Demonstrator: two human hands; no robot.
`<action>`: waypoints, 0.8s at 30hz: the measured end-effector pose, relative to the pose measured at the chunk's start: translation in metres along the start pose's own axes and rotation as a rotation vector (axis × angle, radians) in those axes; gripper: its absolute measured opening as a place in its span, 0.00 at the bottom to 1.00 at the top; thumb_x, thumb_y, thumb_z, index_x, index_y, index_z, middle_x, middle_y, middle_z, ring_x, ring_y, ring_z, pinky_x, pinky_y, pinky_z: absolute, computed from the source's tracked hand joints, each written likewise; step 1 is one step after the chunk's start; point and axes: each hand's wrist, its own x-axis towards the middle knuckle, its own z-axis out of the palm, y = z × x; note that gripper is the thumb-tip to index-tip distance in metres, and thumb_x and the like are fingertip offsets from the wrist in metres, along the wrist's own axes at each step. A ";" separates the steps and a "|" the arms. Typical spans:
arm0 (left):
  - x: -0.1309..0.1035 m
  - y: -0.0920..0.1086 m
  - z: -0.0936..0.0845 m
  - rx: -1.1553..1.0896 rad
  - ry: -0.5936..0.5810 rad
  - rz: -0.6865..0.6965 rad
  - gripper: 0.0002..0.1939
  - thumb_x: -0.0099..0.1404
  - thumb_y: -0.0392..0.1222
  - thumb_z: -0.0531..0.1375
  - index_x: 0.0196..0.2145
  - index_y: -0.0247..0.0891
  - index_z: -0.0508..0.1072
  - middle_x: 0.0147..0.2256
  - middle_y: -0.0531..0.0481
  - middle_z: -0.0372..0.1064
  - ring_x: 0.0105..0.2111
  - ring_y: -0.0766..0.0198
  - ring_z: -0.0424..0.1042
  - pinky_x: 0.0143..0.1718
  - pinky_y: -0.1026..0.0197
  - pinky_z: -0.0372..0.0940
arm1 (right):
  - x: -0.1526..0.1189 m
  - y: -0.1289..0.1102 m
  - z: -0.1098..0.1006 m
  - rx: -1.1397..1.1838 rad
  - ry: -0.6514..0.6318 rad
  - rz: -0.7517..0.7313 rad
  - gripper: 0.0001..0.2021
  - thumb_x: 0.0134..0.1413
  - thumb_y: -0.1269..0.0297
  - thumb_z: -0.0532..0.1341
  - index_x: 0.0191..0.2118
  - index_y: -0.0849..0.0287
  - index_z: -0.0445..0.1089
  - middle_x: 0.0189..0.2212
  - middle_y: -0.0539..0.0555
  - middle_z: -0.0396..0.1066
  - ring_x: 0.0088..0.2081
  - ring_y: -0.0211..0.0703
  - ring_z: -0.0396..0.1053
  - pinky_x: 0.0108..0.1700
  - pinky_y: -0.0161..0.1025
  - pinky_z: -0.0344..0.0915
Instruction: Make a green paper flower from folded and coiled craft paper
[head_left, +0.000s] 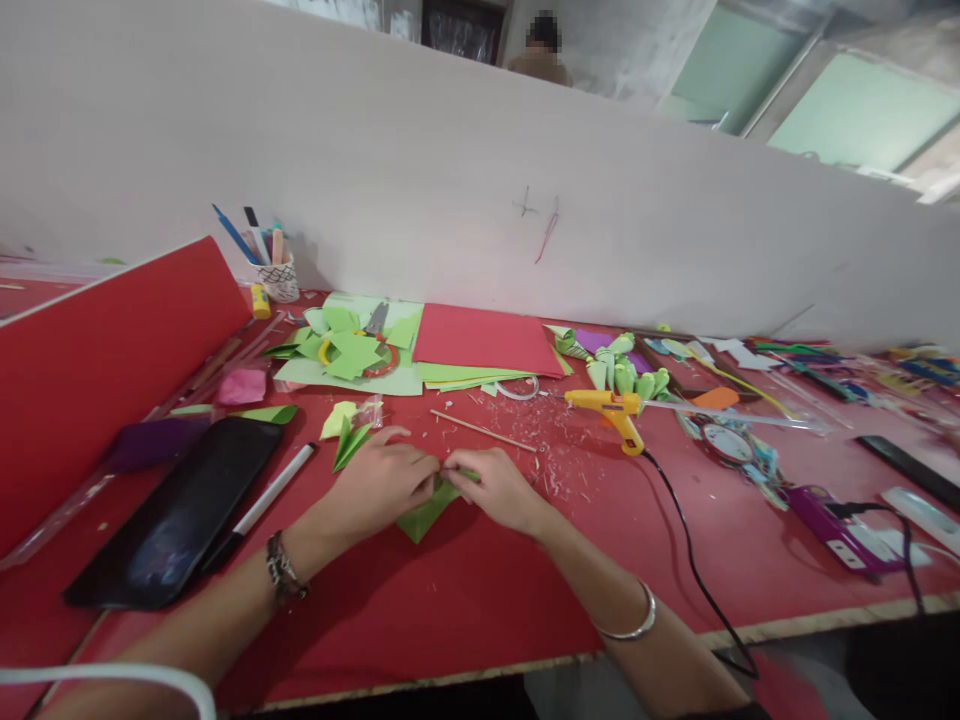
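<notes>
Between my two hands is a piece of green paper (421,520), its pointed corner turned down toward me over the red table. My left hand (386,478) pinches its upper edge from the left, thumb and finger pressed together. From the right, my right hand (495,485) grips the same edge, and the fingertips of both hands nearly meet. Part of the paper is hidden under the fingers. Just beyond my left hand lies a folded green paper piece (348,440), beside a crumpled yellow-green scrap (339,418). A thin wooden stick (484,430) rests beyond both hands.
A yellow glue gun (611,410) with a black cord lies to the right, near rolled green paper cones (621,372). Scissors (377,320) sit among green scraps. At left are a phone (180,510), a marker (262,500) and a red board (120,370). A purple power strip (840,530) is far right.
</notes>
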 end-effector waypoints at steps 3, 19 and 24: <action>-0.002 -0.006 -0.003 0.034 -0.026 -0.037 0.09 0.55 0.31 0.50 0.21 0.37 0.65 0.18 0.55 0.66 0.19 0.67 0.63 0.30 0.60 0.55 | -0.001 0.000 -0.004 0.132 0.006 0.023 0.12 0.55 0.61 0.50 0.28 0.59 0.66 0.17 0.45 0.61 0.21 0.32 0.59 0.26 0.29 0.54; -0.015 -0.053 -0.012 -0.324 0.071 -0.491 0.13 0.59 0.44 0.47 0.27 0.36 0.69 0.19 0.53 0.64 0.18 0.68 0.60 0.19 0.67 0.51 | 0.000 0.020 -0.005 0.748 0.213 0.310 0.13 0.51 0.54 0.53 0.26 0.59 0.60 0.13 0.43 0.57 0.15 0.30 0.56 0.18 0.28 0.54; -0.012 -0.029 0.000 -1.011 0.072 -0.379 0.22 0.61 0.44 0.49 0.52 0.36 0.55 0.37 0.46 0.68 0.29 0.65 0.67 0.32 0.63 0.64 | 0.002 0.017 0.008 1.075 0.131 0.329 0.12 0.49 0.54 0.55 0.28 0.60 0.60 0.15 0.43 0.57 0.15 0.28 0.54 0.16 0.27 0.51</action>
